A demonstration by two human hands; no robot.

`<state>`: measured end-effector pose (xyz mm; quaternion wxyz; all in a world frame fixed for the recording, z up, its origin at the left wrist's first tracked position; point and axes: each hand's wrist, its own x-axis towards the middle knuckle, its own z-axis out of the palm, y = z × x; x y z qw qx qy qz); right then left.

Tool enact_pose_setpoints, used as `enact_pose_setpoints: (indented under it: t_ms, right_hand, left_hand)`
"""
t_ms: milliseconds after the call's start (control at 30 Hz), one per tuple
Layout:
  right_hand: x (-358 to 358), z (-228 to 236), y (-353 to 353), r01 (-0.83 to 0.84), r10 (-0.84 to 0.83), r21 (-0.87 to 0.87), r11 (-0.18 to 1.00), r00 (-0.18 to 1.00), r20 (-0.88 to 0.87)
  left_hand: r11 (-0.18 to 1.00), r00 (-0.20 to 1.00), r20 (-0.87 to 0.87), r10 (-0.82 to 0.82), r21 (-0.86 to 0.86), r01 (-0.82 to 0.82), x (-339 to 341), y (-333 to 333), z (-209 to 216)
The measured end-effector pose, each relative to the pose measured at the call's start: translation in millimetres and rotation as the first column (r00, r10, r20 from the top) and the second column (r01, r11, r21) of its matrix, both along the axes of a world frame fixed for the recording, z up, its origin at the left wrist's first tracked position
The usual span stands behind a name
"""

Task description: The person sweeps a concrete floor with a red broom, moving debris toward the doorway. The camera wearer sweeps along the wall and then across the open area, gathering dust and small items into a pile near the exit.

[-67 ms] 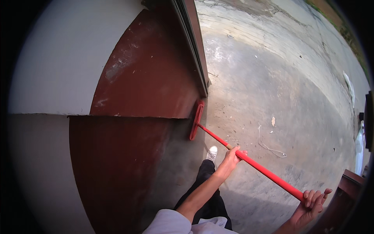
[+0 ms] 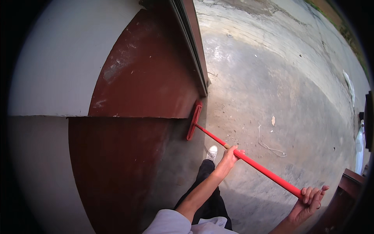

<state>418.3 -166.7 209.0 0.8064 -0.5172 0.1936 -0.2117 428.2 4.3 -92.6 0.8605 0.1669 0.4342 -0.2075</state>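
Note:
A red long-handled broom [image 2: 269, 174] slants from the lower right up to the middle of the view. My left hand [image 2: 230, 158] is wrapped round the handle's middle part, beside a tan band. At the handle's near end, my right hand [image 2: 309, 201] grips it, with some fingertips lifted. The broom's narrow red head [image 2: 194, 121] is down by the floor, in the corner beside the brown-red lower wall and the door frame. Its underside is hidden.
A brown-red and white wall [image 2: 117, 156] stands on the left, with a door frame [image 2: 193, 50] jutting out ahead. Grit, a pale scrap [image 2: 273, 120] and a loop of white string [image 2: 269, 146] lie on the concrete floor [image 2: 249, 85]. My white shoe [image 2: 211, 153] is just short of the broom head.
The broom has shifted slightly left, its head moving nearer the wall. Both hands have moved left with the handle, still gripping it.

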Motion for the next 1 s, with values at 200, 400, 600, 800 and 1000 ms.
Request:
enact_pose_setpoints:
  t_ms: [200, 400, 600, 800, 1000]
  right_hand:
    - [2.6, -25.3, 13.2, -0.011, 0.012, 0.01, 1.0, 0.995, -0.095]
    - [-6.0, 6.7, 11.0, -0.001, -0.001, -0.046, 0.999, 1.0, -0.023]
    - [0.6, -18.2, 27.7, 0.009, -0.013, -0.031, 0.999, 0.992, -0.123]
    - [12.9, 29.9, 26.7, -0.008, 0.007, -0.021, 1.0, 1.0, -0.022]
    - [16.3, -21.6, 21.0, -0.024, 0.024, -0.046, 0.999, 1.0, 0.006]
  left_hand:
    - [0.999, 0.996, -0.087, -0.012, 0.034, 0.015, -5.8, 9.5, -46.8]
    - [1.0, 1.0, -0.006, 0.026, -0.008, -0.026, -9.2, 5.3, -1.9]
    - [0.997, 0.997, -0.076, 0.022, 0.069, -0.017, -10.0, 26.4, -40.0]
    - [0.996, 0.999, -0.006, 0.046, -0.078, -0.046, -0.7, 3.5, -3.9]
    - [0.995, 1.0, -0.009, 0.03, 0.098, -0.029, 49.2, 27.3, -30.0]
